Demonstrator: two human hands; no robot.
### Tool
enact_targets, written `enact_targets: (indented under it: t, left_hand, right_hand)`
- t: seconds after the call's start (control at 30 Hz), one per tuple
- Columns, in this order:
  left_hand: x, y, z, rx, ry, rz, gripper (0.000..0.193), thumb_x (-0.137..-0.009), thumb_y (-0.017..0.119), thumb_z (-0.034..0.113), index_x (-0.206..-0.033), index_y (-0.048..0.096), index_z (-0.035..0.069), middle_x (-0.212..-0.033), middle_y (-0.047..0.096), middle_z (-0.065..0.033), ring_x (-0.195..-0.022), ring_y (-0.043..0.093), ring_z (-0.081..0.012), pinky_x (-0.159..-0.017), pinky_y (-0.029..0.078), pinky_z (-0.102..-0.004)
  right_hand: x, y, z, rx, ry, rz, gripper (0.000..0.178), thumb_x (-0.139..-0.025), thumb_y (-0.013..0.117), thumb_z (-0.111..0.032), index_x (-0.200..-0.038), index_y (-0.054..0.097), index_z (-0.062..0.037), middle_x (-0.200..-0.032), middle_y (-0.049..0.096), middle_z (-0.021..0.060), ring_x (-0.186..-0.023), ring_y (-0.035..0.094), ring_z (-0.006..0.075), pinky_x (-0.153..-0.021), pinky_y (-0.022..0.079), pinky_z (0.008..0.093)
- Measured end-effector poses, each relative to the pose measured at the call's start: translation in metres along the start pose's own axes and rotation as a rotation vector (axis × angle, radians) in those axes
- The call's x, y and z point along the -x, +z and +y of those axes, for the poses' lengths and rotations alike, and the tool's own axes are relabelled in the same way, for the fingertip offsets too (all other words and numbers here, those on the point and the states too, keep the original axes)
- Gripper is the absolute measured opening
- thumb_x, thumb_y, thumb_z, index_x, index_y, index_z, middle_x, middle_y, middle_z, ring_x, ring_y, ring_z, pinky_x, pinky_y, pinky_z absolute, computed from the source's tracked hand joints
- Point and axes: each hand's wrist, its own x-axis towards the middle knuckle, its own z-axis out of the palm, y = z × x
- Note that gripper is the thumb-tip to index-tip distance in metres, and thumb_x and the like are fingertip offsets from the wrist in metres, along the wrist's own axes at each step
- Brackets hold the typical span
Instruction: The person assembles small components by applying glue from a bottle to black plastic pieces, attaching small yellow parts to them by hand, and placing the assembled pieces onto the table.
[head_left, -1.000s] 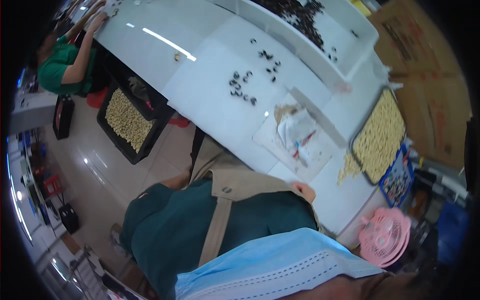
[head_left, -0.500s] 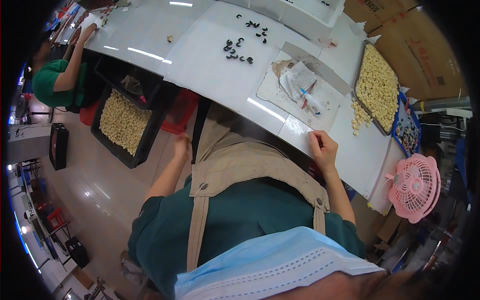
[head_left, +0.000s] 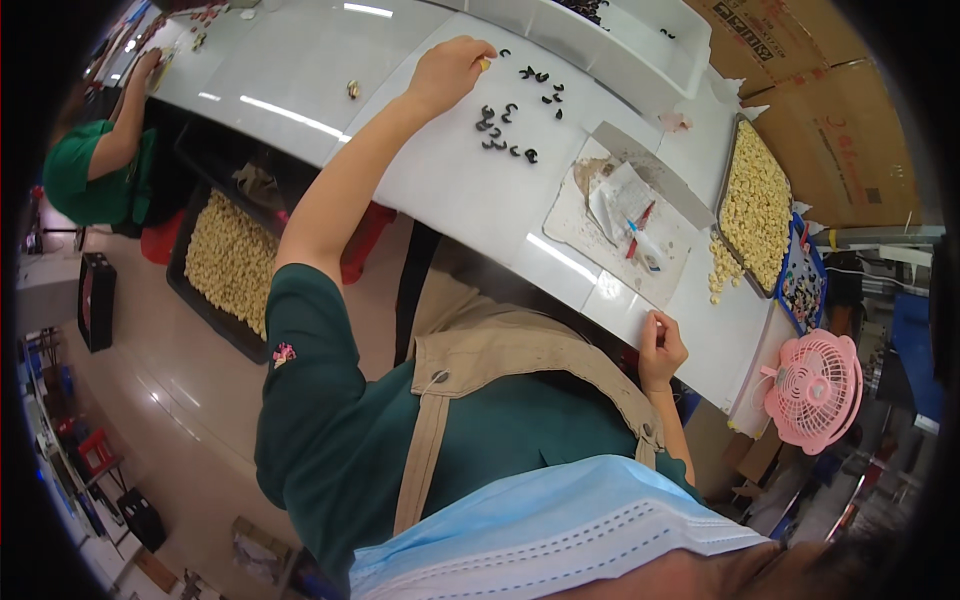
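Over the far part of the white table, my left hand (head_left: 449, 78) is closed in a pinch, with a small yellow piece (head_left: 485, 65) showing at its fingertips. Just right of it, several small black curved pieces (head_left: 494, 130) lie scattered on a white sheet. By the near table edge rests my right hand (head_left: 661, 352), its fingers curled together; whatever they hold, if anything, is hidden. Between the hands lies a stained white board (head_left: 660, 270) with crumpled paper (head_left: 622, 200) and a white tube with a blue tip (head_left: 648, 248) on it.
A white bin (head_left: 640, 55) with black pieces stands at the back. Trays of pale yellow pieces (head_left: 757, 205) (head_left: 229, 255) sit at the right and below the table at left. A blue tray (head_left: 804, 280), pink fan (head_left: 815, 390) and cardboard boxes (head_left: 840, 140) line the right. A co-worker (head_left: 95, 175) works at far left.
My left hand has risen from beside my lap and reached out over the table to the black pieces. My right hand stays at the table edge. The view has shifted a little.
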Motion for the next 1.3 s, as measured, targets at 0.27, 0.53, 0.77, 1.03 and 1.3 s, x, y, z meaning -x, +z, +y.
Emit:
enact_targets:
  t: [0.27,0.53,0.77,1.03,1.3]
  left_hand:
    - [-0.060,0.046,-0.055,0.044,-0.044,-0.215,0.029,-0.077,0.054,0.004,-0.103,0.065,0.014,-0.098,0.059,-0.0073,-0.087,0.059,-0.0252,-0.077,0.047,-0.0345]
    - [-0.071,0.044,-0.056,0.074,0.032,-0.343,0.024,-0.076,0.056,0.005,-0.096,0.068,0.011,-0.098,0.059,-0.0065,-0.086,0.059,-0.0247,-0.076,0.047,-0.0347]
    - [-0.055,0.044,-0.059,0.040,0.099,-0.239,0.018,-0.080,0.055,0.010,-0.095,0.063,0.006,-0.097,0.060,-0.0085,-0.085,0.058,-0.0260,-0.074,0.047,-0.0360]
    - [0.023,-0.024,0.026,0.891,-0.272,-0.153,0.017,-0.088,0.049,0.002,-0.104,0.052,-0.001,-0.091,0.062,-0.0101,-0.086,0.060,-0.0151,-0.079,0.048,-0.0262]
    - [0.135,0.017,0.120,1.149,-0.538,-0.129,0.023,-0.089,0.053,0.007,-0.110,0.053,-0.003,-0.092,0.059,-0.0066,-0.082,0.057,-0.0113,-0.078,0.046,-0.0240]
  right_hand:
    - [-0.004,0.010,0.004,0.123,0.032,0.048,0.005,-0.078,0.063,-0.007,-0.081,0.062,-0.0035,-0.052,0.049,0.0011,-0.043,0.044,0.0082,-0.042,0.036,0.0221]
    - [-0.009,0.010,-0.005,0.180,0.120,0.027,0.007,-0.082,0.060,-0.009,-0.083,0.061,-0.0022,-0.055,0.050,-0.0002,-0.048,0.043,0.0059,-0.046,0.037,0.0203]
    - [-0.011,0.014,-0.005,0.166,0.047,0.047,0.004,-0.079,0.062,-0.006,-0.082,0.061,-0.0029,-0.054,0.051,0.0015,-0.045,0.045,0.0076,-0.044,0.038,0.0210]
    - [-0.034,0.008,-0.022,-0.010,0.196,-0.024,0.006,-0.080,0.062,-0.005,-0.086,0.061,-0.0027,-0.057,0.047,-0.0028,-0.050,0.041,0.0052,-0.048,0.038,0.0196]
    - [-0.098,0.026,-0.009,-0.332,-0.022,0.059,0.019,-0.080,0.062,-0.008,-0.097,0.058,-0.0022,-0.090,0.058,0.0071,-0.080,0.053,0.0131,-0.068,0.042,0.0246]
